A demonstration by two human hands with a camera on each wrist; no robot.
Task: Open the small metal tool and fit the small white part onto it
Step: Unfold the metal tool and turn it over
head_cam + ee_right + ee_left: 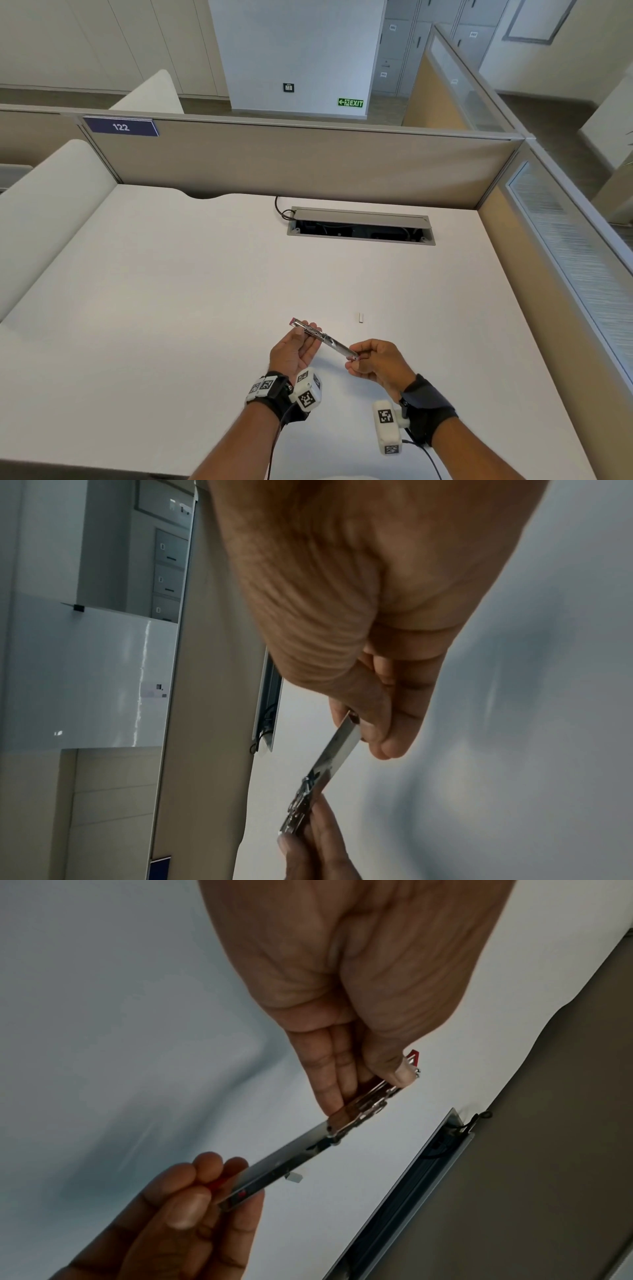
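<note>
While both hands pinch the slim shiny metal tool (pixel 323 339), a small white part (pixel 360 317) lies apart

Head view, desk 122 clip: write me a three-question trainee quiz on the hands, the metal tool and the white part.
1. True or false: the small white part is already fitted onto the metal tool.
2. Which hand holds the tool's end with the red tip: A left hand, B right hand?
3. Fill in: the white part lies on the ___.

Key: 1 false; 2 A; 3 desk.
</note>
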